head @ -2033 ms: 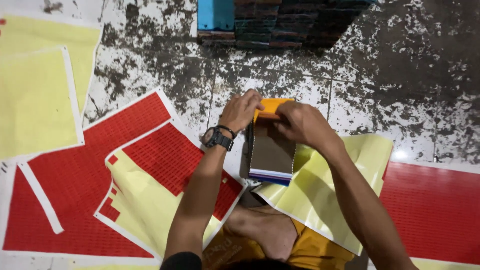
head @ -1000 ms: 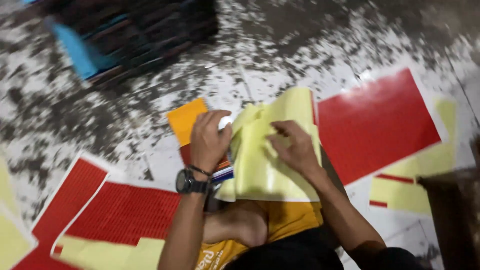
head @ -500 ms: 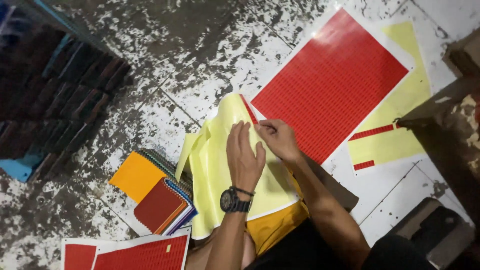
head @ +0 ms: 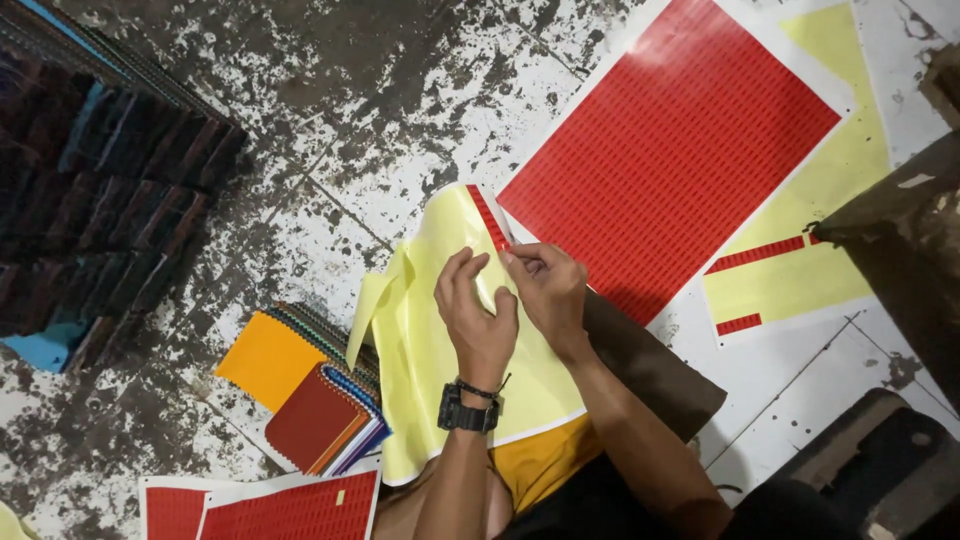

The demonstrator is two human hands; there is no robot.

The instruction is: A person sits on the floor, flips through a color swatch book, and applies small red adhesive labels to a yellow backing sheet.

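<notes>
We see both hands on the pale yellow backing sheet [head: 440, 370], which lies over the lap. The left hand [head: 478, 315] presses it flat with fingers spread. The right hand [head: 545, 285] pinches a thin red sticker strip [head: 490, 218] at the sheet's top edge. The strip looks light and flimsy, so we judge its end the best place to grip.

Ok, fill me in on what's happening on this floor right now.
A person sitting on the speckled floor has a pale yellow backing sheet across the lap. The left hand presses on the sheet while the right hand pinches at a narrow red strip along its top edge. A full red sticker sheet lies just beyond, and a stack of fabric swatches, orange and red on top, sits to the left.
</notes>
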